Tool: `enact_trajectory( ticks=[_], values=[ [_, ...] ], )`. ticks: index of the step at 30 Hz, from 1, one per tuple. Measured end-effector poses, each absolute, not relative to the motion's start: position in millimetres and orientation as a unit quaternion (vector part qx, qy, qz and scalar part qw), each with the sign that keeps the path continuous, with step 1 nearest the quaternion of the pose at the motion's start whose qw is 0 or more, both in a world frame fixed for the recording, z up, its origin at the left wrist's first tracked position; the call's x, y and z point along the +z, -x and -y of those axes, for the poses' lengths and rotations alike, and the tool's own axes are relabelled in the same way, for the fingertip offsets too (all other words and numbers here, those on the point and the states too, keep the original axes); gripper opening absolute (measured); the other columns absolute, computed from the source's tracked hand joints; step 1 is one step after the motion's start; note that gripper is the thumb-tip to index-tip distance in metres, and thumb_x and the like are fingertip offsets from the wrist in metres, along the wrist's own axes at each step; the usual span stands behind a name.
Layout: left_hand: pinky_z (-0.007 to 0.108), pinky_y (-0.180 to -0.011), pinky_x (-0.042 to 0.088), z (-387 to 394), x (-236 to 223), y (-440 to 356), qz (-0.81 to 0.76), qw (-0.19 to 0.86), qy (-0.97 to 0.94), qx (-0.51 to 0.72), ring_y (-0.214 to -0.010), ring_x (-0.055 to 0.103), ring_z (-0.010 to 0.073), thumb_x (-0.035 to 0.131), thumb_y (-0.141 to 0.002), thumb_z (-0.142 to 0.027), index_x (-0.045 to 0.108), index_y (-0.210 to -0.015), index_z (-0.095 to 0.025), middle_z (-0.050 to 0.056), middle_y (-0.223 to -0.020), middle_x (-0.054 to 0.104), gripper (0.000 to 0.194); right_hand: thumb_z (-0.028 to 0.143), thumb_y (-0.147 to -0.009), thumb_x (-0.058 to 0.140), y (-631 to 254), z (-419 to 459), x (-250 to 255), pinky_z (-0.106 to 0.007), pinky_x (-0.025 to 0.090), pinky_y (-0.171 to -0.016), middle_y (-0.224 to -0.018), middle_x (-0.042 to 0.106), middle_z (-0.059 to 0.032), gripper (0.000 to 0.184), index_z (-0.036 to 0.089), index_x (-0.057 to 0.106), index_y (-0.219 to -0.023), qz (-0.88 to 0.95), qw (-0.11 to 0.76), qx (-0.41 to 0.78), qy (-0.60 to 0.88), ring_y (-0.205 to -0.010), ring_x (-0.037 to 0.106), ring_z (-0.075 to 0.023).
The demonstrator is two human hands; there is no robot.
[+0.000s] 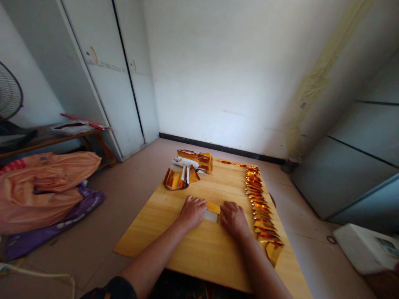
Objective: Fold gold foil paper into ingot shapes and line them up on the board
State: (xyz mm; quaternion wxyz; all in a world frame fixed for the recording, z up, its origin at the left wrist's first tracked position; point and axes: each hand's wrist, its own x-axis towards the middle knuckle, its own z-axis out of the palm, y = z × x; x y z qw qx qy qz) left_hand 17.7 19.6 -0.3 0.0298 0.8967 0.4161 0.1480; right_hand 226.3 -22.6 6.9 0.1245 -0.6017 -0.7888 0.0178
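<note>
The table spreads beneath my left hand and right hand. A row of gold folds runs to their right; a gold pile sits beyond them, leftward. Both hands, fingers half curled, touch the sheet between them (pinching or pressing, I can't tell).

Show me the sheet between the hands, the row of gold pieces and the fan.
Sheet (213, 207), head view: gold part.
Row of gold pieces (262, 206), head view: middle.
Fan (9, 92), head view: wire cage.

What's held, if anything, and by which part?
Gold paper: left hand at its left end, right hand at its right; whether gripped or pressed, unclear.
</note>
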Motion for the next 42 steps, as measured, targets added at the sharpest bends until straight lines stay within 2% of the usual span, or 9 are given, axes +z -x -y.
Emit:
enact_trajectory(
  ticks=[5,11,17,23,27,31,37,40,42],
  values=[
    [0.048,-0.097,0.029,-16.1,2.4,-19.2,-0.415,0.029,-0.898,0.143,-0.097,0.058,0.0213,0.049,-0.08,-0.013,0.063,-0.094,-0.024,0.004,-0.111,0.065,0.022,0.017,-0.075,0.056,-240.4,24.4,-1.6,-0.04,0.039,-0.092,-0.13,0.053,-0.0109,0.045,0.021,0.059,-0.119,0.82,0.196,0.043,0.535,-0.114,0.048,-0.0255],
    [0.054,-0.11,0.011,-18.7,-1.8,-13.0,-0.405,0.057,-0.898,0.162,-0.104,0.057,0.0207,0.057,-0.077,-0.022,0.061,-0.099,-0.027,0.002,-0.121,0.061,0.022,0.02,-0.085,0.055,-230.5,21.6,-9.4,-0.034,0.04,-0.086,-0.11,0.064,-0.0063,0.021,0.026,0.068,-0.101,0.862,0.225,0.053,0.452,-0.101,0.054,-0.0196],
    [0.053,-0.112,0.006,-21.0,2.6,-7.7,-0.385,0.094,-0.902,0.17,-0.11,0.055,0.023,0.068,-0.071,-0.045,0.06,-0.106,-0.027,0.004,-0.123,0.059,0.04,0.027,-0.088,0.057,-221.7,19.2,-5.7,-0.033,0.038,-0.086,-0.104,0.065,-0.0054,0.017,0.027,0.069,-0.099,0.853,0.196,0.05,0.48,-0.097,0.054,-0.0189],
    [0.055,-0.111,0.007,-14.5,2.1,-13.2,-0.386,0.068,-0.904,0.173,-0.106,0.055,0.0215,0.065,-0.076,-0.034,0.062,-0.098,-0.028,0.002,-0.116,0.06,0.024,0.03,-0.088,0.055,-223.2,19.8,-5.3,-0.035,0.035,-0.088,-0.105,0.065,-0.0042,0.017,0.029,0.07,-0.096,0.836,0.206,0.085,0.501,-0.098,0.054,-0.0188],
    [0.057,-0.111,0.004,-14.0,-3.3,-16.8,-0.398,0.052,-0.897,0.185,-0.105,0.055,0.0194,0.058,-0.082,-0.027,0.063,-0.091,-0.027,0.0,-0.113,0.061,0.011,0.032,-0.085,0.058,-229.4,22.8,-7.2,-0.036,0.033,-0.092,-0.111,0.063,-0.0055,0.025,0.026,0.065,-0.108,0.848,0.219,0.099,0.472,-0.102,0.053,-0.0196],
    [0.057,-0.111,0.003,-16.0,-5.1,-16.4,-0.401,0.067,-0.893,0.193,-0.108,0.053,0.0199,0.06,-0.081,-0.029,0.064,-0.09,-0.027,0.0,-0.115,0.061,0.01,0.029,-0.083,0.06,-232.4,23.4,-9.9,-0.036,0.031,-0.094,-0.113,0.063,-0.0055,0.027,0.025,0.063,-0.11,0.853,0.212,0.089,0.469,-0.104,0.053,-0.0193],
    [0.057,-0.111,0.004,-16.9,-2.9,-15.2,-0.399,0.088,-0.893,0.187,-0.108,0.054,0.0229,0.072,-0.069,-0.045,0.064,-0.092,-0.025,0.002,-0.117,0.062,0.031,0.031,-0.087,0.058,-224.4,16.5,-12.5,-0.033,0.032,-0.088,-0.103,0.065,-0.0029,0.014,0.027,0.069,-0.095,0.84,0.202,0.058,0.5,-0.096,0.054,-0.0168],
    [0.058,-0.11,0.005,-16.4,-2.7,-17.0,-0.406,0.074,-0.893,0.181,-0.107,0.054,0.0225,0.071,-0.071,-0.043,0.064,-0.089,-0.025,0.002,-0.113,0.063,0.026,0.031,-0.088,0.057,-220.6,13.4,-11.2,-0.032,0.032,-0.085,-0.098,0.066,-0.0017,0.014,0.027,0.07,-0.087,0.827,0.211,0.053,0.518,-0.092,0.054,-0.0161],
    [0.06,-0.109,0.005,-16.1,-3.0,-18.6,-0.41,0.06,-0.892,0.18,-0.11,0.052,0.0229,0.067,-0.076,-0.037,0.064,-0.086,-0.025,0.001,-0.11,0.063,0.015,0.032,-0.089,0.056,-219.9,12.5,-9.5,-0.031,0.033,-0.084,-0.097,0.067,-0.0012,0.016,0.026,0.07,-0.084,0.823,0.22,0.059,0.52,-0.091,0.055,-0.0159]
  ],
)
